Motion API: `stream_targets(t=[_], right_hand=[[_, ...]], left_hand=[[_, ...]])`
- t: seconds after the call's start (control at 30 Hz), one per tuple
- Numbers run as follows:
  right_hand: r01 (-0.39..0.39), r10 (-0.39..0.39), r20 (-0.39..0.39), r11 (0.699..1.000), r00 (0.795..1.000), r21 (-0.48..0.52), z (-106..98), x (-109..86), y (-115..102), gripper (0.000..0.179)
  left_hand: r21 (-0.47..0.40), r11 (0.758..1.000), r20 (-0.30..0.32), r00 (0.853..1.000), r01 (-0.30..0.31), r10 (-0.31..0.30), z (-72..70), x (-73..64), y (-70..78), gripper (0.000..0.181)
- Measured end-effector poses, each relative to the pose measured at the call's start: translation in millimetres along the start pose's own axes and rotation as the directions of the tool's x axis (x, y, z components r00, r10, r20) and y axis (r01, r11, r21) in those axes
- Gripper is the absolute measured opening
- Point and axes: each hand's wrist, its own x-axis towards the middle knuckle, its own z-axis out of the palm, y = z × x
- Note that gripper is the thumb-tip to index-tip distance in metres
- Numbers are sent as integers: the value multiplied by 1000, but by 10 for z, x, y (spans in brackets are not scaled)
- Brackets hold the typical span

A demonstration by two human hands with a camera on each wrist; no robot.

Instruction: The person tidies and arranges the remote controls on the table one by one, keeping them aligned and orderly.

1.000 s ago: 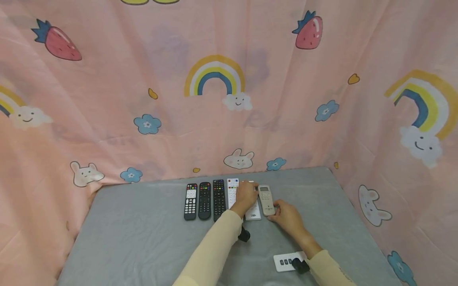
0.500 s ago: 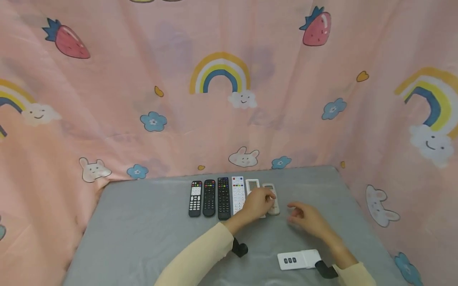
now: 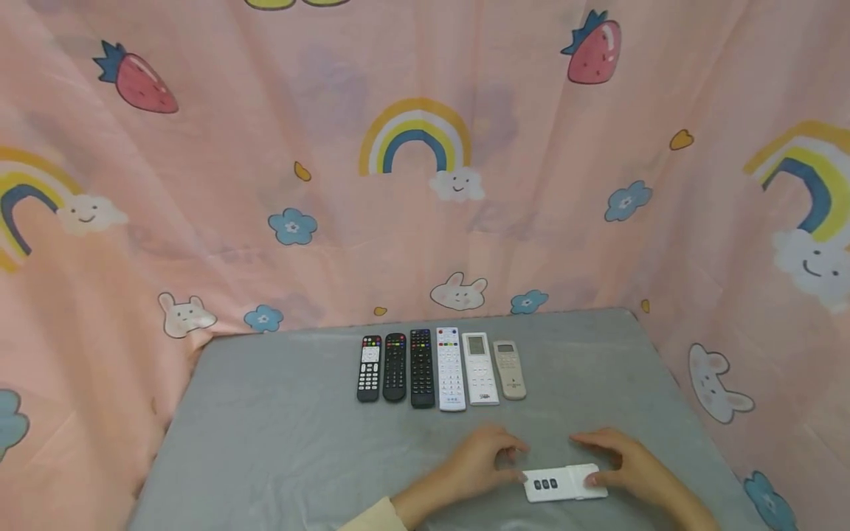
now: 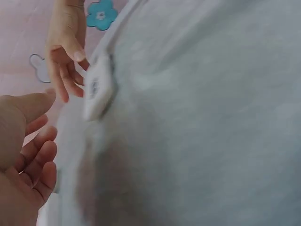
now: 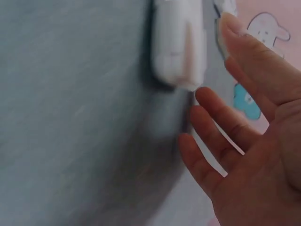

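Observation:
A white remote control [image 3: 564,484] with several dark buttons lies sideways near the front of the grey table. Beside its left end is my left hand [image 3: 479,461], fingers loosely bent, thumb at the remote's edge. My right hand [image 3: 634,468] is at the other end, its thumb overlapping the remote in the head view. In the left wrist view the remote [image 4: 99,87] is apart from my left fingers. From the right wrist, the relaxed fingers of my right hand [image 5: 254,136] spread near the blurred remote end [image 5: 178,52]; whether any touches it I cannot tell.
Farther back stands a row of upright-aligned remotes: black ones [image 3: 422,369] on the left, then a white one [image 3: 451,372], a white one with a screen [image 3: 480,369] and a beige one [image 3: 510,371]. A pink patterned curtain [image 3: 332,243] surrounds the grey table [image 3: 279,442].
Both hands have left the beige remote at the row's right end and come toward the front, to either side of the white remote. The row now shows fully.

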Motion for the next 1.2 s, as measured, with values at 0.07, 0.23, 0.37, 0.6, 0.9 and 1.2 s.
stream_targets(t=[0.07,0.23,0.37,0.6,0.9,1.2], right_hand=[[-1,1,11,1000,1000,-6,3,-65,57,61],[1,-3,35,999,999,45,9,-167,164,62],[-48,44,72,998,996,49,11,-199,229,64],[-50,48,63,998,997,37,64,-215,300,61],[-96,96,19,995,995,-3,146,-206,284,60],[-99,99,-3,995,995,-32,152,-201,270,59]], left_hand=[[7,1000,-6,1000,8,-8,67,-75,11,43],[-23,996,32,996,89,-88,185,-190,36,51],[-47,989,66,988,140,-137,261,-249,26,52],[-15,985,31,984,174,-173,383,-316,64,50],[-15,971,-6,971,240,-240,489,-334,74,47],[41,970,-108,966,241,-236,524,-338,132,46]])
